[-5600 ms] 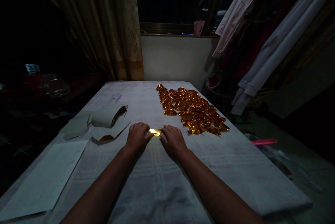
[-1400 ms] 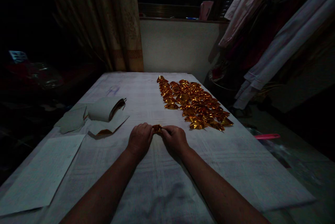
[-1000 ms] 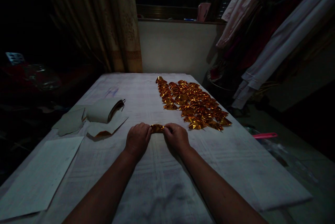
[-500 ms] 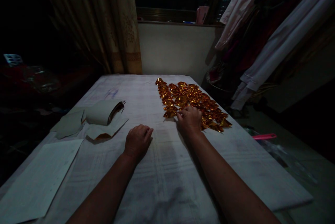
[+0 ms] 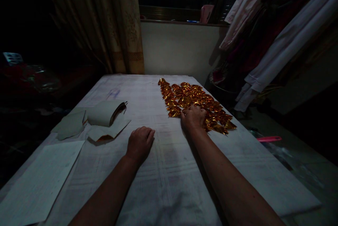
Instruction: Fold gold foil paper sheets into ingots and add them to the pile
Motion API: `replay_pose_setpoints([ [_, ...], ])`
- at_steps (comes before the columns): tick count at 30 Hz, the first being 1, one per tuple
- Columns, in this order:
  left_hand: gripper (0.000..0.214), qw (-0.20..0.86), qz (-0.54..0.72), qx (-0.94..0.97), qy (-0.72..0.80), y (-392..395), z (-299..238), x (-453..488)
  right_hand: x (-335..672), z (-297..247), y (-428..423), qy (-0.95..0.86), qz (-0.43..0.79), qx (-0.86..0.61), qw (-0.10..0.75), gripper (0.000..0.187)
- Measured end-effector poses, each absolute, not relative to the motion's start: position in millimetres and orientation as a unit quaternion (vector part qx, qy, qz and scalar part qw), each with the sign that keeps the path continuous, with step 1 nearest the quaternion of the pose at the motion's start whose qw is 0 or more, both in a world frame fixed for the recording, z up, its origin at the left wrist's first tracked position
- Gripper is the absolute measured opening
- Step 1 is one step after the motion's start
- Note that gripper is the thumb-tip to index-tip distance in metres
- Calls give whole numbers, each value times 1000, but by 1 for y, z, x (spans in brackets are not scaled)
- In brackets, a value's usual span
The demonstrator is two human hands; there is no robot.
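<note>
My right hand (image 5: 194,117) reaches into the near side of a spread of folded gold foil pieces (image 5: 185,101). Its fingers are curled closed, with the tips right beside the end of one foil piece (image 5: 174,112) at the near left corner. The hand itself hides whatever may be between those fingers. My left hand (image 5: 141,143) rests on the white cloth-covered table (image 5: 158,183), loosely closed with nothing showing in it. The foil pieces lie close together in uneven rows on the table's right half.
Left on the table are a curled stack of greyish paper (image 5: 104,113), a folded sheet (image 5: 108,131) and a large flat white sheet (image 5: 43,180). A curtain (image 5: 124,25) and low wall stand behind. Clothes (image 5: 274,50) hang at right; a pink handle (image 5: 269,138) lies beyond the right edge.
The view has shifted slightly. My right hand has moved a touch farther forward among the foil pieces, its fingers still curled. The left hand stays in place.
</note>
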State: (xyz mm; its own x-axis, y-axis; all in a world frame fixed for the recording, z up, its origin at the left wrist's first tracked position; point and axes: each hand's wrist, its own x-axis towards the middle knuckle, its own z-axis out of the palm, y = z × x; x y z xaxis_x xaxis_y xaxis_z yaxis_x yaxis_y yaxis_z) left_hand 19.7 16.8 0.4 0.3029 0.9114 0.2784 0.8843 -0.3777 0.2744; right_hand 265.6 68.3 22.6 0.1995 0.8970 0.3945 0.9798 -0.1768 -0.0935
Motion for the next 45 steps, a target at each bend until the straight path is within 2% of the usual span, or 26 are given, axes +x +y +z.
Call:
replay_pose_setpoints([
  [5,30,40,200,804,558,17,1,19,264,21,65,-630,-128,-748,166,22],
  [13,29,50,222,800,554,17,0,17,232,23,43,-694,-91,-680,219,16],
  [18,31,40,247,795,552,17,1,12,205,8,23,-756,-37,-622,198,15],
  [24,29,1,293,761,579,26,14,-11,198,-10,18,-761,-4,-612,215,16],
  [29,29,-77,343,671,653,46,28,-49,201,-13,20,-757,6,-606,243,17],
  [32,40,-87,309,636,702,59,34,-72,202,-13,20,-754,14,-607,250,17],
  [37,62,-77,182,633,748,80,42,-94,203,-14,22,-750,29,-610,255,18],
  [45,51,-73,15,688,722,98,63,-98,204,-11,20,-746,46,-610,264,17],
])
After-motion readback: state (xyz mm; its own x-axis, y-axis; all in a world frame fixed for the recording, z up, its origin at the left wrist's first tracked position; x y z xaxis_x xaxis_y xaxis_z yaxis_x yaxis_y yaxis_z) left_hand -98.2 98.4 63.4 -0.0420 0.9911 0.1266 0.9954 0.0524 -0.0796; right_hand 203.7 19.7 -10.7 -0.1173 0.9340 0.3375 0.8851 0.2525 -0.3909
